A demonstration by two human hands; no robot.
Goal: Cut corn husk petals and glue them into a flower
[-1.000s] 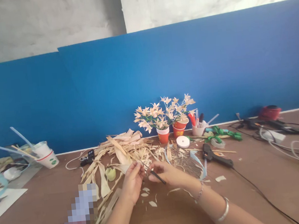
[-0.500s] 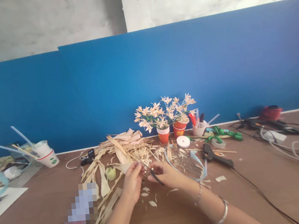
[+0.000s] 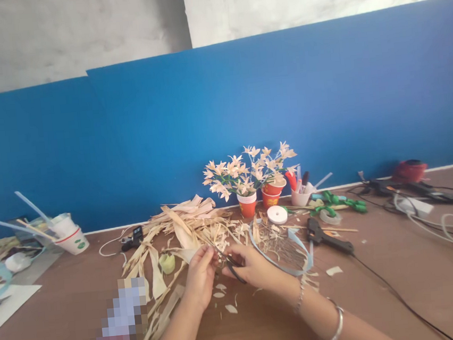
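scissors (image 3: 233, 270) in my right hand (image 3: 249, 264) have spread at the handles since the earlier frame; a dark loop shows below my fingers where there was a slim bar. my right forearm has shifted slightly too, and more of the pale blue ribbon (image 3: 298, 241) shows beside it.

my right fingers are curled round the scissors, which sit between my hands, over the near edge of the dry husk pile (image 3: 188, 230), blades toward my left hand (image 3: 201, 271). my left thumb and forefinger look pinched, but i cannot tell what, if anything, is between them.

with the blades so near those fingertips, a slip of my wrist could nick me, or one squeeze too far could spoil a small piece. my sleeveless right forearm lies near the ribbon and could drag it, and a careless sweep could scatter the cut petals (image 3: 231, 309) on the table.

as for containers, a red paper cup (image 3: 248, 209) holds pale star-shaped flowers (image 3: 234, 169) on green stems. just right of it are stacked red cups (image 3: 270, 200), the upper one tilted. a white tub (image 3: 299, 200) holds red and dark handles. far left, a white paper cup (image 3: 73, 245) leans, something whitish inside.
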